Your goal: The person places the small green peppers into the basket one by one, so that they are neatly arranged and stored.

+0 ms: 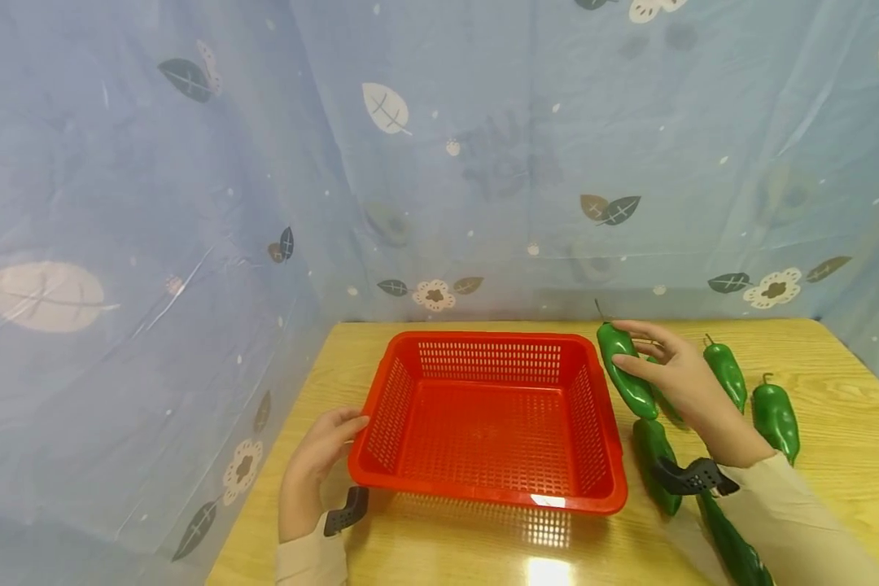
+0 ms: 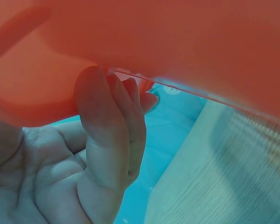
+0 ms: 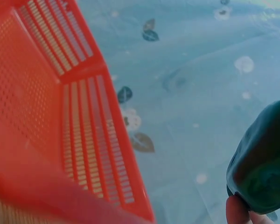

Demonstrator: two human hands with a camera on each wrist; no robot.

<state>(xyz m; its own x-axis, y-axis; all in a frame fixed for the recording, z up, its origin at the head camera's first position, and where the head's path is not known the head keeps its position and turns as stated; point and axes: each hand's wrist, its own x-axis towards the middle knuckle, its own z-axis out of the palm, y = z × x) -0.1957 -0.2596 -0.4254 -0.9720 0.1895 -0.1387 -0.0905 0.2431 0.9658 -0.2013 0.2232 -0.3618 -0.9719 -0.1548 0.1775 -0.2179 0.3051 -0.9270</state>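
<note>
A red plastic basket (image 1: 483, 431) with slotted walls and nothing inside sits in the middle of the table. My left hand (image 1: 327, 445) grips its left rim; in the left wrist view the bent fingers (image 2: 105, 121) come up against the rim from below. Just off the basket's right side, my right hand (image 1: 670, 374) holds a long green pepper (image 1: 625, 370) between thumb and fingers, its thin stem pointing up and away. The blunt end of that pepper (image 3: 266, 163) shows large at the right of the right wrist view.
More green peppers lie right of the basket: one pepper (image 1: 655, 456) near its wall, one (image 1: 732, 561) partly under the right forearm, and others (image 1: 725, 374) farther right. A patterned blue sheet (image 1: 469, 163) hangs behind and left of the wooden table (image 1: 850, 407).
</note>
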